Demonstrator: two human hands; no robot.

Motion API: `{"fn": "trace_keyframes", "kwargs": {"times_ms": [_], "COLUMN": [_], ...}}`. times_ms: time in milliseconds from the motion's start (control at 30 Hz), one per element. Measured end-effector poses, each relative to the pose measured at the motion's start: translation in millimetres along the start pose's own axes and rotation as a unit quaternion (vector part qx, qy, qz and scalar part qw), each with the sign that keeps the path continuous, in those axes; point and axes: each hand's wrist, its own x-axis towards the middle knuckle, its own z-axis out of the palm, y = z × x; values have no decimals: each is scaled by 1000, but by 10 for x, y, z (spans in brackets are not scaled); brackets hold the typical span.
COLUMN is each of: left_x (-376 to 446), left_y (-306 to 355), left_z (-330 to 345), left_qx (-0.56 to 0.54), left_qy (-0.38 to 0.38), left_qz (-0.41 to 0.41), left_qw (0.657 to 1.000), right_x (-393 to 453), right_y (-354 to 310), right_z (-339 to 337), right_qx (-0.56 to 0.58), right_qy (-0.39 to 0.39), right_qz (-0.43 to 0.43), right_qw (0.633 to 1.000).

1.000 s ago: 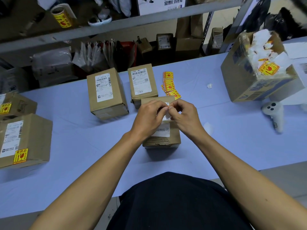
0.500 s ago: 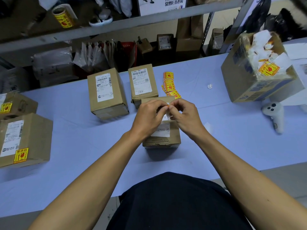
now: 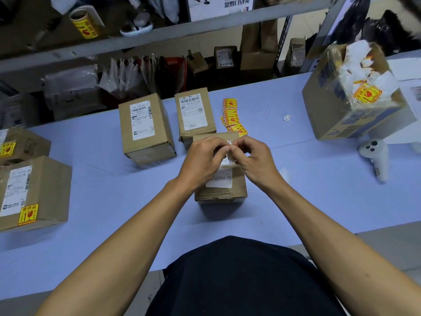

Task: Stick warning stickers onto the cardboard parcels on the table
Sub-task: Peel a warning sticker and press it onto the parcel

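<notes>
From the head view, both hands meet in the middle of the frame, above a small cardboard parcel point(image 3: 220, 179) that stands on the pale blue tabletop point(image 3: 319, 190). The left hand point(image 3: 202, 160) and the right hand point(image 3: 252, 160) have curled fingers, and their fingertips pinch together a small white piece point(image 3: 229, 153); it is too small to tell if this is a sticker or its backing. Just behind the hands, a loose strip of yellow and red warning stickers point(image 3: 231, 118) lies on the tabletop. Behind it, 2 more parcels point(image 3: 145, 126) with white shipping labels stand side by side. At the left edge of the frame, 2 parcels point(image 3: 34, 192) already carry a yellow sticker. In the upper right a larger open box point(image 3: 350, 99) holds crumpled white paper. Near it, at the right, a white controller point(image 3: 374, 158) lies on the tabletop.
</notes>
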Motion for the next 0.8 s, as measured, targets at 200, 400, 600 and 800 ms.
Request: {"fn": "trace_keyframes", "kwargs": {"times_ms": [200,400,600,800], "left_x": [-17,5,10,21], "left_y": [59,99,-34,-76], "left_z": [30,133,183,142], "left_qx": [-3,-178,-307,-315], "left_qy": [3,19,79,80], "left_qz": [-46,-272,-386,-407], "left_qw": [999,946,866,853], "right_x": [6,11,-2,-48], "right_y": [23,101,354,698], "right_z": [22,-18,-253,-430], "right_qx": [-41,-80,-64,-132], "right_qy": [0,8,62,68], "right_qz": [-12,31,146,239], "right_qw": [999,996,985,960]}}
